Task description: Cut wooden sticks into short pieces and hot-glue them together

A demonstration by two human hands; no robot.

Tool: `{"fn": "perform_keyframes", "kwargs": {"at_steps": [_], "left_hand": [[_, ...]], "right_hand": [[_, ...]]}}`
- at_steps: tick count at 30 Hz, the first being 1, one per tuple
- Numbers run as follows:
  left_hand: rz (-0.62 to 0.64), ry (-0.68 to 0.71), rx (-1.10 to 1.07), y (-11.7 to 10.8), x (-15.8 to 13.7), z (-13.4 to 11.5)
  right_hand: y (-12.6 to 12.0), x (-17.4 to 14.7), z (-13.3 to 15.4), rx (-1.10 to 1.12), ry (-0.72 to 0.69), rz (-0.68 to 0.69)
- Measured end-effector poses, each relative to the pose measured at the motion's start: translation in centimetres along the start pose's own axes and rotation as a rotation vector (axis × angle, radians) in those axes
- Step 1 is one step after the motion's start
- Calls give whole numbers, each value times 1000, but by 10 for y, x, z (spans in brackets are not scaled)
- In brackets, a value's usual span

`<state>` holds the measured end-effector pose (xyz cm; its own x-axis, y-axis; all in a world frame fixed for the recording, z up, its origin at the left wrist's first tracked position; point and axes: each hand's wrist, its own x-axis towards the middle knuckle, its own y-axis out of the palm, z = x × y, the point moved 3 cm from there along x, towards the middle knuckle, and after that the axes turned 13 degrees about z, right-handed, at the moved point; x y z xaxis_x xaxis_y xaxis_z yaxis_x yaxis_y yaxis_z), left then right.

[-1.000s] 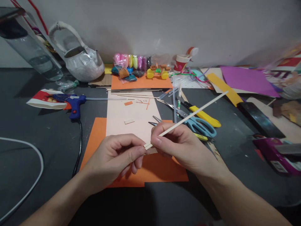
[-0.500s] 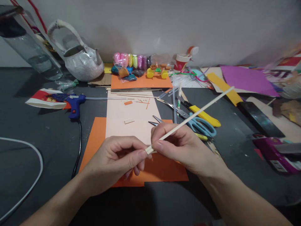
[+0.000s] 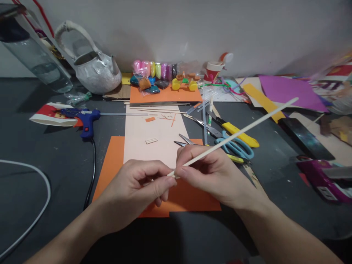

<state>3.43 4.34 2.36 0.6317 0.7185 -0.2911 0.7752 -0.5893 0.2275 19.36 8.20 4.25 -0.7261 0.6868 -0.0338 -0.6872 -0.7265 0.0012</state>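
A long, thin wooden stick (image 3: 242, 131) slants up to the right, pinched near its lower end between the thumb and fingers of my right hand (image 3: 214, 176). My left hand (image 3: 134, 190) is closed, its thumb and fingertips on a short piece of stick at that same lower end; part of the short piece is hidden by the fingers. Both hands almost touch, above the orange paper (image 3: 192, 198). Beyond them, several short stick pieces (image 3: 151, 140) lie side by side on a pale sheet (image 3: 137, 128), with a small orange scrap (image 3: 150, 119).
Scissors with blue handles (image 3: 236, 148) and a yellow cutter (image 3: 242, 135) lie beyond my right hand. A blue glue gun (image 3: 89, 123) with its cord is at left, near a metal kettle (image 3: 97, 71) and a water bottle (image 3: 46, 66). A purple stapler (image 3: 316, 179) sits at right.
The long stick's far tip has swung outward to the right, and its lower end has slid toward my left fingers, over the short piece. Both hands stay nearly in place.
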Motion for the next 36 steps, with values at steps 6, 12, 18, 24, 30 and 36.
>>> {"fn": "perform_keyframes", "kwargs": {"at_steps": [6, 12, 18, 24, 30, 36], "left_hand": [[-4, -32, -94, 0, 0, 6], [-61, -36, -171, -2, 2, 10], [-51, -48, -179, -1, 0, 10], [44, 7, 20, -4, 0, 1], [43, 48, 219, -6, 1, -4], [5, 149, 332, -8, 0, -8]], "right_hand": [[0, 2, 0, 111, 13, -4], [-5, 3, -11, 266, 55, 5], [-3, 1, -10, 252, 11, -107], [-3, -1, -5, 216, 67, -99], [-3, 1, -5, 238, 95, -79], [-2, 2, -8, 279, 115, -29]]}}
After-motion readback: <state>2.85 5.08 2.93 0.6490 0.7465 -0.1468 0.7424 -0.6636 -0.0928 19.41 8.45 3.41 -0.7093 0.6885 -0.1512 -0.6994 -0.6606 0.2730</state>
